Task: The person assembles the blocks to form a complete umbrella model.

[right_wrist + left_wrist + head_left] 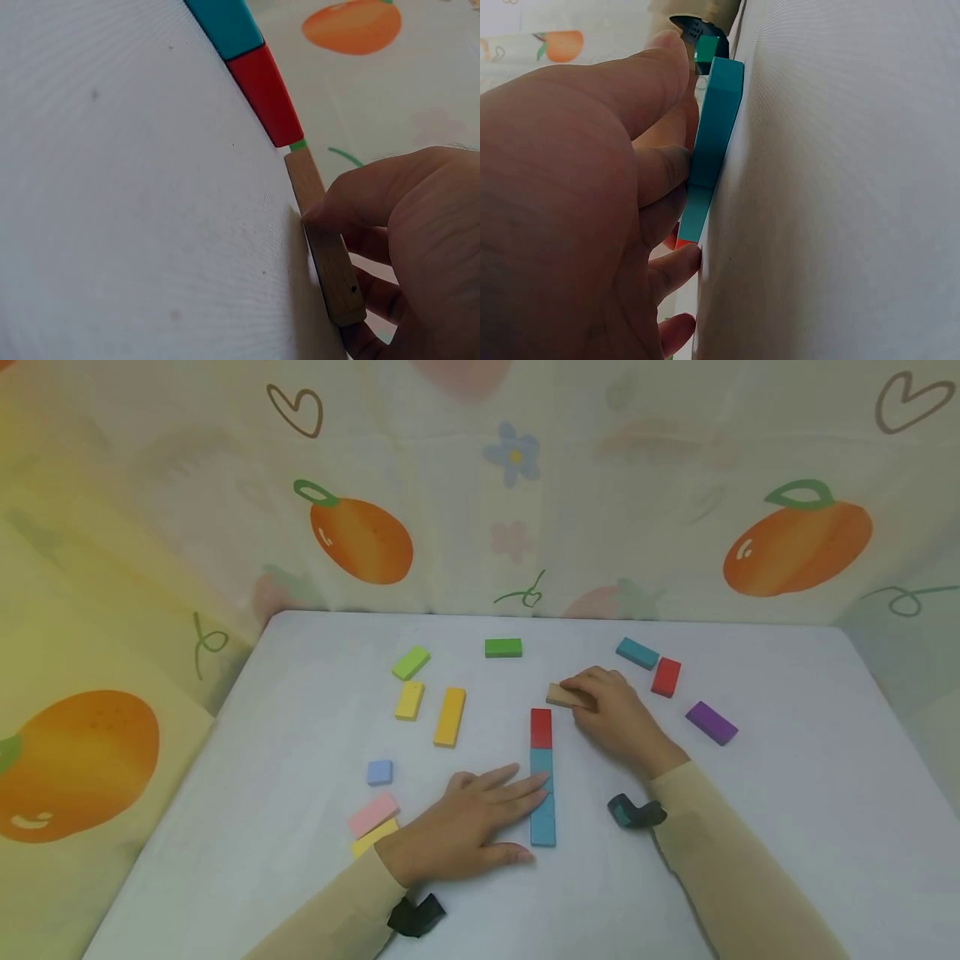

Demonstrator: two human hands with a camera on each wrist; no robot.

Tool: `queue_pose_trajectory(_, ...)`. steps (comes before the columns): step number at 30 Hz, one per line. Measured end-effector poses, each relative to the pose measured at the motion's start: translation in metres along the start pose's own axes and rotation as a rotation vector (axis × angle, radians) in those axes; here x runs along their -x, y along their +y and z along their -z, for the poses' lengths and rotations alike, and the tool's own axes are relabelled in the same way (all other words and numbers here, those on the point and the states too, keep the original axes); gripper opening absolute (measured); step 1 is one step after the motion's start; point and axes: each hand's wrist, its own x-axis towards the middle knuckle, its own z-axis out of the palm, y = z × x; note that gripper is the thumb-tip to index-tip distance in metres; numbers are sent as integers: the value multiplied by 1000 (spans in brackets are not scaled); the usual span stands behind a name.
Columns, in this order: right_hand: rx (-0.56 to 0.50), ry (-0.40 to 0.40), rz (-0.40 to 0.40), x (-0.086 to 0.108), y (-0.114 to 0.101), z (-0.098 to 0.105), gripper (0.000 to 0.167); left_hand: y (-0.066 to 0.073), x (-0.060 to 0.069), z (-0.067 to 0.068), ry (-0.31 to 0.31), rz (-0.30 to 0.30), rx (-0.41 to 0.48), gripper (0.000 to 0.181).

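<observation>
A row of blocks lies on the white table: a red block (541, 728) at the far end, with teal blocks (543, 828) touching it on the near side. My left hand (472, 828) is spread flat, its fingertips on the teal part of the row and covering some of it. Beyond the row and to its right, my right hand (621, 720) pinches a plain wooden block (557, 695) between thumb and fingers. In the right wrist view this wooden block (334, 262) appears low over the table, apart from the red block (267, 97).
Left of the row lie yellow blocks (449, 717), green blocks (503, 648), a small blue block (379, 772) and a pink block (372, 815). To the right are another teal block (637, 653), another red block (666, 677) and a purple block (712, 723). A patterned curtain (450, 460) hangs behind the table.
</observation>
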Motion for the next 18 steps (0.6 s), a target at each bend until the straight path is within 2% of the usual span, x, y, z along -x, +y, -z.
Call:
queue_pose_trajectory(11, 8, -11, 45, -2, 2, -7, 42, 1, 1, 0, -16, 16, 3, 78)
queue_pose_trajectory(18, 14, -1, 59, -1, 4, -8, 42, 0, 1, 0, -10, 6, -2, 78)
